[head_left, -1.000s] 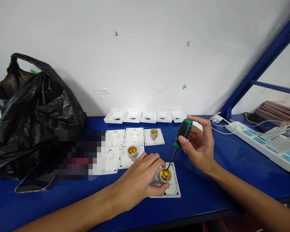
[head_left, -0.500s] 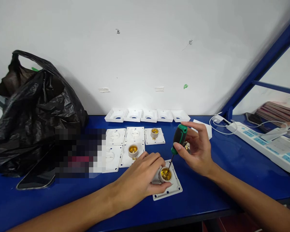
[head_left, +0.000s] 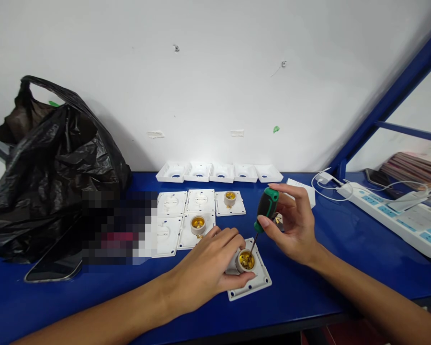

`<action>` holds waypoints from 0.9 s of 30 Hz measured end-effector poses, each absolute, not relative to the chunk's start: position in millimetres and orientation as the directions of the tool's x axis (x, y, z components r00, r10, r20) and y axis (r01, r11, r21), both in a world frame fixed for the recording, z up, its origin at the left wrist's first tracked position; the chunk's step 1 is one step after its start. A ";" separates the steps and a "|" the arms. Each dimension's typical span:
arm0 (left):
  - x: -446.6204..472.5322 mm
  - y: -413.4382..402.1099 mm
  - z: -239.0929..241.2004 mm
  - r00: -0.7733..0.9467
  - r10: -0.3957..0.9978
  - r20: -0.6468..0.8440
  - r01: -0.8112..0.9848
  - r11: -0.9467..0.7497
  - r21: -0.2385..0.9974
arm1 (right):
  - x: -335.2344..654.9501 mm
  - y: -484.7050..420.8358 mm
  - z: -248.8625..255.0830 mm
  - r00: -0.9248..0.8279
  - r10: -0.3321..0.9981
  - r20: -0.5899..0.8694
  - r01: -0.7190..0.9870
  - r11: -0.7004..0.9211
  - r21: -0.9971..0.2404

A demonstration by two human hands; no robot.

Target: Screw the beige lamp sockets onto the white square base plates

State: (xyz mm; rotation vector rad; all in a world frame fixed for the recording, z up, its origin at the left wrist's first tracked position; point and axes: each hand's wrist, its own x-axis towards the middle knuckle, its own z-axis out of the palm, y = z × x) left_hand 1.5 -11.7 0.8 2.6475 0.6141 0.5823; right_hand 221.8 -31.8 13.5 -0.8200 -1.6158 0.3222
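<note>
My left hand (head_left: pixel 215 261) grips a round lamp socket (head_left: pixel 245 261) with a brass-coloured inside, thumb in front and fingers behind. The socket sits on a white square base plate (head_left: pixel 255 283) near the table's front edge. In my right hand (head_left: pixel 293 225) is a green and black screwdriver (head_left: pixel 266 209), tilted, its tip down inside the socket. What the tip touches is too small to make out. Farther back, one base plate (head_left: pixel 239 209) bears a lamp socket (head_left: pixel 230 198), and another plate (head_left: pixel 185 241) bears a second socket (head_left: pixel 198 224).
Several white covers (head_left: pixel 221 173) with round holes line the wall. Bare base plates (head_left: pixel 169 237) lie left of centre. A black plastic bag (head_left: pixel 61 167) and a phone (head_left: pixel 55 266) occupy the left. At right are a white box (head_left: pixel 303 189), a power strip (head_left: pixel 391 211) and cables.
Both hands keep their hold, and the screwdriver stays in the socket. Its handle and my right hand have shifted very slightly.
</note>
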 end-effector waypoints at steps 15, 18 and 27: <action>1.6 -11.5 1.9 0.825 0.486 0.288 0.340 -0.834 0.434 | 221.8 -33.6 12.8 -0.017 0.643 0.765 0.326 0.727 -0.604; 1.9 -11.7 2.5 0.824 0.487 0.288 0.341 -0.834 0.434 | 221.1 -33.4 13.4 -0.028 0.644 0.765 0.333 0.727 -0.600; 1.1 -13.4 2.3 0.821 0.496 0.281 0.354 -0.830 0.431 | 222.1 -34.0 13.9 -0.079 0.655 0.751 0.386 0.715 -0.583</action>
